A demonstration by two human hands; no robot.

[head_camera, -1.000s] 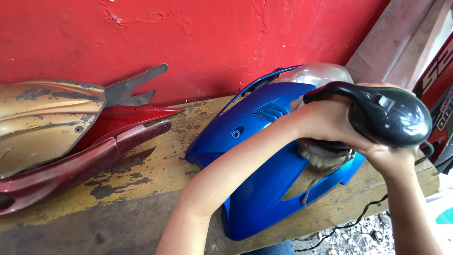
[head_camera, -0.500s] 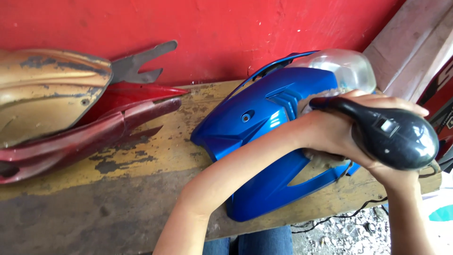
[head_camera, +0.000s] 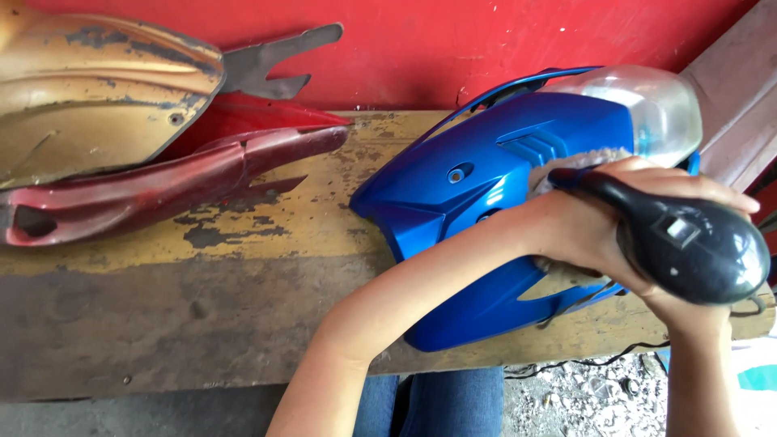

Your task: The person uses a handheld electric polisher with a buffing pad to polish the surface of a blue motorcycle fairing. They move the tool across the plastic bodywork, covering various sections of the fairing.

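I am looking down into what reads as a small motorcycle body repair workshop. A rough wooden bench (head_camera: 202, 299), its yellow paint flaking off in patches, runs across the view against a red painted wall (head_camera: 453, 40) at the far side. Scooter body panels lie on it: a glossy blue fairing (head_camera: 477, 186) with a clear headlight lens (head_camera: 660, 105) at the right, a worn gold panel (head_camera: 89, 89) and dark red panels (head_camera: 154, 190) at the left. Near the right edge, below the bench, the ground is gravel and debris (head_camera: 599, 396), with a black cable (head_camera: 591, 362) trailing over it.
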